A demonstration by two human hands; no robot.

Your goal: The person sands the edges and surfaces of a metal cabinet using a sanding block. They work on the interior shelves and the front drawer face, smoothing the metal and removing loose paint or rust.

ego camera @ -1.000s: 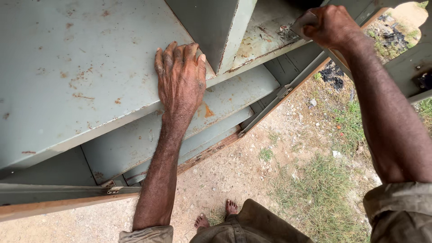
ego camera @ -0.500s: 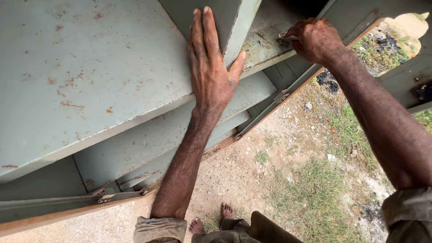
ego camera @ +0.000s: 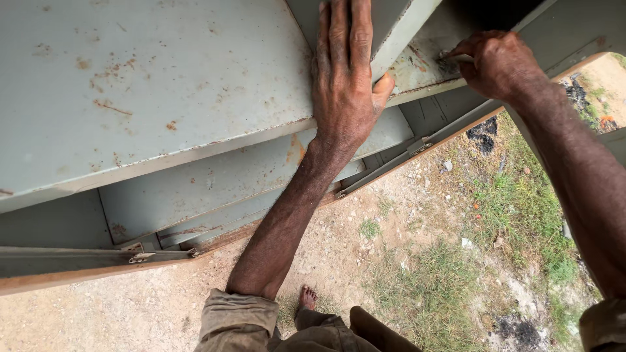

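Left hand [ego camera: 342, 85] lies flat, fingers spread wide and pointing up-frame, palm pressed on the grey-painted steel cabinet [ego camera: 163, 98] right where the big flat panel meets an upright divider [ego camera: 391, 26]. Thumb hooks toward the lower lip of that panel. It grips nothing, just braces.

Right hand [ego camera: 499, 62] is curled into a closed fist around a small tool [ego camera: 456, 58], only a pale tip showing, kind unclear. The tip sits on the rusty, flaking shelf surface [ego camera: 417, 65] just right of the divider.

Cabinet fills the upper left of the view, tilted, with stepped shelves [ego camera: 215, 189] and a bracketed lower rail [ego camera: 156, 255] below. Rust spots and chipped paint all over.

Handling judgement: sheet steel, stiff, likely heavy and awkward as a whole unit. Painted faces probably slick enough, rust patches grippier. Edges and folded lips look thin, possibly sharp, so flat-palm pressure on the panel face is the safe contact. To actually grab it, take the folded lip or the divider edge, not the open face.

Pose: left arm reaches straight up from the rolled sleeve [ego camera: 238, 319], elbow nearly locked, wrist bent back. Right arm comes in from the right edge, wrist flexed down onto the shelf. Bare foot [ego camera: 306, 298] on sandy ground [ego camera: 365, 261] with grass patches [ego camera: 521, 208].
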